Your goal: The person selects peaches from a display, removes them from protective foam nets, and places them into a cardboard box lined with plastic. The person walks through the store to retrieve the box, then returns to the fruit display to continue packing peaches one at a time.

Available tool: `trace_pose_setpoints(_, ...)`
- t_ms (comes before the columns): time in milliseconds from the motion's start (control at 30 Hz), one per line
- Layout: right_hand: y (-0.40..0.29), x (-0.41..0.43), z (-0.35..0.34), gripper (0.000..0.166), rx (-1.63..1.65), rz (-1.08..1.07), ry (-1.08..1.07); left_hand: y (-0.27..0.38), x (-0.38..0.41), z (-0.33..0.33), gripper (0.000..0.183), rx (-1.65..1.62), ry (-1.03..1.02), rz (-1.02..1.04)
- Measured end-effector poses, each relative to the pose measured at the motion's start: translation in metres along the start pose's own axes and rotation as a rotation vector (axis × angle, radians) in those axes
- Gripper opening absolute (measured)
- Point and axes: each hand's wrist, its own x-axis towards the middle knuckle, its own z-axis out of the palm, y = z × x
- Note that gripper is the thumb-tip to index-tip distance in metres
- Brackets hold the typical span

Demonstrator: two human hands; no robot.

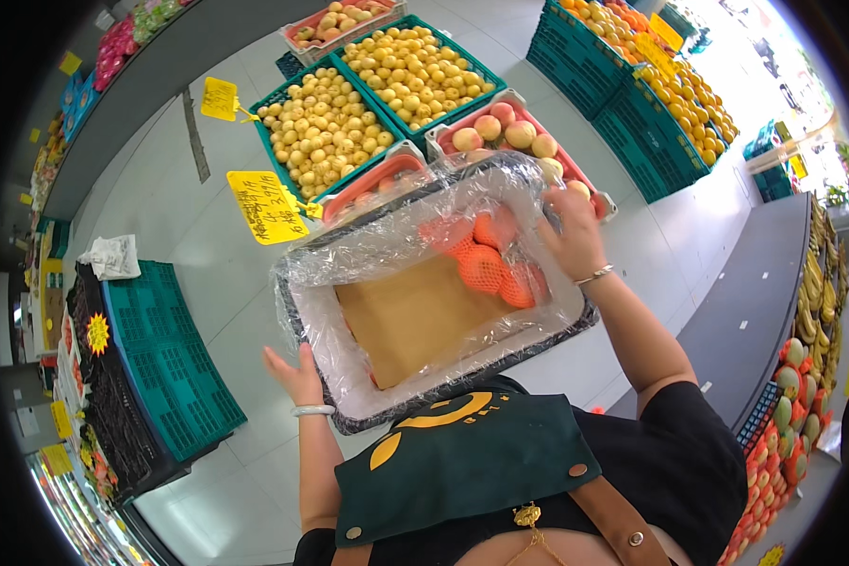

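Note:
A rectangular dark-rimmed basket or tray (pixel 435 383), lined with white material and clear plastic film, lies tilted before me. Several fruits in orange foam nets (pixel 482 269) lie at its right end, beside a sheet of brown cardboard (pixel 414 318) on the bottom. My left hand (pixel 298 376) is at the left side, its fingers apart and pointing outward; whether its palm bears on the rim is hidden. My right hand (pixel 573 230) is at the upper right corner on the film, fingers bent; whether they pinch it cannot be made out.
Teal crates of yellow fruit (pixel 325 127) and a tray of peaches (pixel 520 134) stand beyond the basket. Orange fruit fills crates (pixel 651 156) at upper right. A teal crate stack (pixel 166 361) is at left, a grey display ledge (pixel 736 304) at right.

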Motion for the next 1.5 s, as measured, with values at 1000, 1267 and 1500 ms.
trace_pose_setpoints(1000,-0.188,-0.209,-0.003,0.056,0.227,0.113,0.342,0.194,-0.085,-0.051,0.077,-1.196,-1.590,0.069)
trace_pose_setpoints(1267,-0.241,-0.343,0.018,0.017,1.011,0.596,0.531,0.154,-0.164,-0.066,0.081,-1.020,-1.872,0.558)
trace_pose_setpoints(1500,-0.274,-0.451,0.012,0.017,-0.263,0.746,0.909,0.134,-0.250,-0.109,0.077,-0.908,-2.343,0.567)
